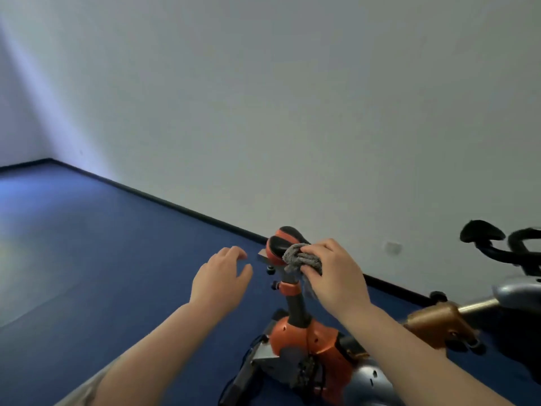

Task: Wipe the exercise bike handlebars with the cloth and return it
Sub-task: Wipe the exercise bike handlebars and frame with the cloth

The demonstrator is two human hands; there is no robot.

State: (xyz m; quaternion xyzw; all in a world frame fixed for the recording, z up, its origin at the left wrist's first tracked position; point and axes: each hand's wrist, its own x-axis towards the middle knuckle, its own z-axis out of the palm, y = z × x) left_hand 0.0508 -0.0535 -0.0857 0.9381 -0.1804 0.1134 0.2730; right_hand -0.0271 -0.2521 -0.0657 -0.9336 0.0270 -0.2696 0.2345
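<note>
Right hand (333,276) grips bunched grey cloth (298,257).

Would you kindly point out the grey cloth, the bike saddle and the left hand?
grey cloth (298,257): head view, bunched middle beside the gripping fingers.
bike saddle (282,241): head view, black top.
left hand (221,281): head view, back of hand.

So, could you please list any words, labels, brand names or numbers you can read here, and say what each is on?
None can be read.
Orange exercise bike: no legible lettering.
Grey cloth: no label visible.
Wall plate: too small and blurred to tell.
</note>
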